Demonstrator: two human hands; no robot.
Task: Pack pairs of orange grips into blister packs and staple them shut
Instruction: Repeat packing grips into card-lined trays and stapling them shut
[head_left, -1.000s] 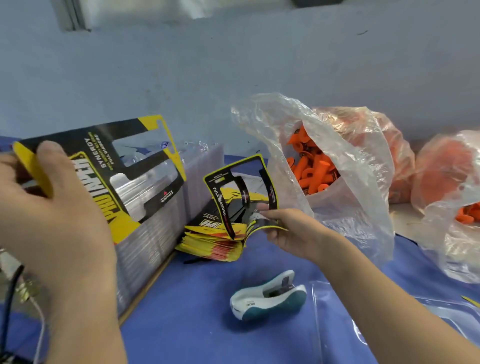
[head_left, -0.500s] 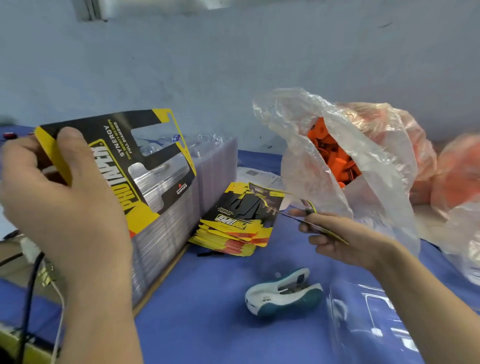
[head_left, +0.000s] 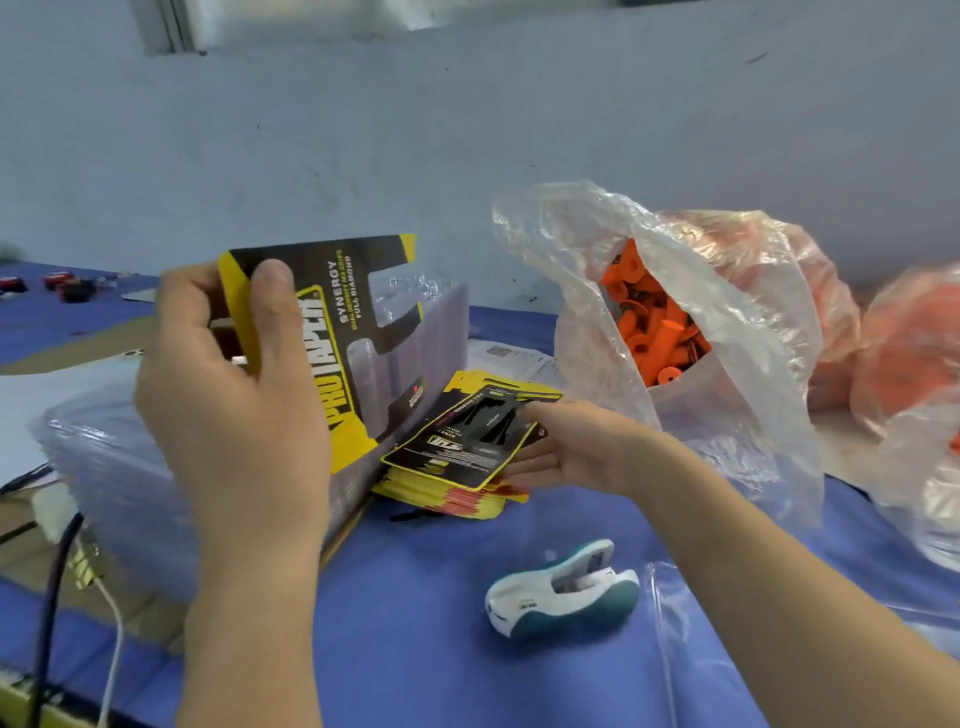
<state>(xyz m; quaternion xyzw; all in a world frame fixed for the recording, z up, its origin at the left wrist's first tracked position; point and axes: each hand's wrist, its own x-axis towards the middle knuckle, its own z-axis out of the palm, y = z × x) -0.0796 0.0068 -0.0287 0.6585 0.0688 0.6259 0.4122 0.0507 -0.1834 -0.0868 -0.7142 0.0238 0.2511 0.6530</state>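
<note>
My left hand (head_left: 234, 395) grips a black and yellow printed card (head_left: 358, 332) with a clear blister, held upright above the stack of clear blister packs (head_left: 135, 467). My right hand (head_left: 566, 447) holds another printed card (head_left: 467, 441) flat, just over the pile of cards (head_left: 447, 493) on the blue table; its fingers lie under the card and the thumb on top. Orange grips (head_left: 654, 332) fill an open clear plastic bag (head_left: 727, 415) behind my right hand. A white and teal stapler (head_left: 561, 587) lies on the table below my right forearm.
More bags of orange grips (head_left: 904, 353) sit at the right. A clear blister half (head_left: 691, 649) lies near the front right. Cables (head_left: 57, 571) hang at the left edge. Small red and black parts (head_left: 57, 286) lie far left. A wall (head_left: 467, 130) runs behind the table.
My right hand has swung the card from upright to flat and moved it left over the card pile. My left hand has brought its card and blister toward the middle.
</note>
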